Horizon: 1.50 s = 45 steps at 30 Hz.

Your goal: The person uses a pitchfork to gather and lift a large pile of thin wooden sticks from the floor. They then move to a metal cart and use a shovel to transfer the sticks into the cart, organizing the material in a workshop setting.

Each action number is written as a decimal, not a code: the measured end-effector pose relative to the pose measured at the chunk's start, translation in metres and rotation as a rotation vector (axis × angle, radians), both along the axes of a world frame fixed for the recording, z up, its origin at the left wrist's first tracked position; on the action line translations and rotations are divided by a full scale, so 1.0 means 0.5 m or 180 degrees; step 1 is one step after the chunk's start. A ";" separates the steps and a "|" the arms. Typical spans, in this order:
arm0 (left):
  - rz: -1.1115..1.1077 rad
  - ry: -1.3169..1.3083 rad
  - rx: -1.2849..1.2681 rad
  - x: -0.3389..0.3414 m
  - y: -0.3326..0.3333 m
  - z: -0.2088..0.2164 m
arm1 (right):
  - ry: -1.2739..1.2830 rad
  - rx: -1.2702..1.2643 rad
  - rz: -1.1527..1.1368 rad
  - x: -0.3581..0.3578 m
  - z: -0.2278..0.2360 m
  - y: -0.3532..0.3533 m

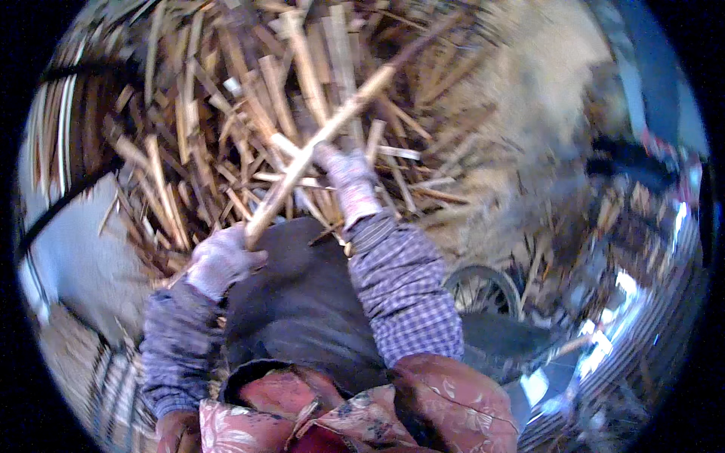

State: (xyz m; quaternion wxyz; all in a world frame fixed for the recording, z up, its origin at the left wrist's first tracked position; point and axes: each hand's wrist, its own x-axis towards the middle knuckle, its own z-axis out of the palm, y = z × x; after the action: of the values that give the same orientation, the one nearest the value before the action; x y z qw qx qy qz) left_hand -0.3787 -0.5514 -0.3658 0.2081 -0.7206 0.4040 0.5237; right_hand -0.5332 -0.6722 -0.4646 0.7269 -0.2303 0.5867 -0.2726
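A long wooden stick (343, 113) slants across the middle, from near my lap up to the far right, over a heap of split wood. My left hand (220, 260), in a pale glove, is closed at its near end, the thumb beside the wood. Farther up the stick, my right hand (347, 177), also gloved, is closed around it from the right, its fingertips partly hidden by the wood. Blur softens the stick's far end. Beneath both hands lies the loose wood heap (189, 136), its pieces pointing many ways.
To the right, a spoked wheel (483, 291) stands beside a dark tray-like body (502, 340). Brown dusty ground (544, 45) lies at the far right. A pale grey surface (113, 241) is on the left, with more scattered debris (634, 211) at the right edge.
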 end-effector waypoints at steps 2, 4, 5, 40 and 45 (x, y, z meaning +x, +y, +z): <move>0.0401 0.0163 -0.0658 -0.011 -0.011 0.044 | 0.0440 -0.0053 -0.0314 -0.087 0.031 0.008; 0.0383 0.0317 -0.0828 -0.008 -0.030 0.065 | 0.1414 -0.0791 -0.0442 -0.242 0.074 -0.013; 0.0081 0.0115 -0.0833 -0.001 -0.040 0.070 | 0.2391 -0.1220 -0.0359 -0.306 0.134 -0.021; 0.2105 0.1459 -0.1699 0.022 0.061 0.451 | 0.6637 0.2361 0.0285 -0.858 0.856 0.528; 0.2377 0.0909 -0.2708 -0.001 0.041 0.503 | 0.6481 0.2580 0.0385 -0.860 0.858 0.522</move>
State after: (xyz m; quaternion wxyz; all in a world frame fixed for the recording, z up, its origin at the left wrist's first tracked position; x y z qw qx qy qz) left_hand -0.3793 -0.5310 -0.1144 -0.3549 -0.7566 0.3215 0.4453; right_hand -0.9632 -0.4112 -0.0357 -0.0640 -0.1200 0.9460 0.2944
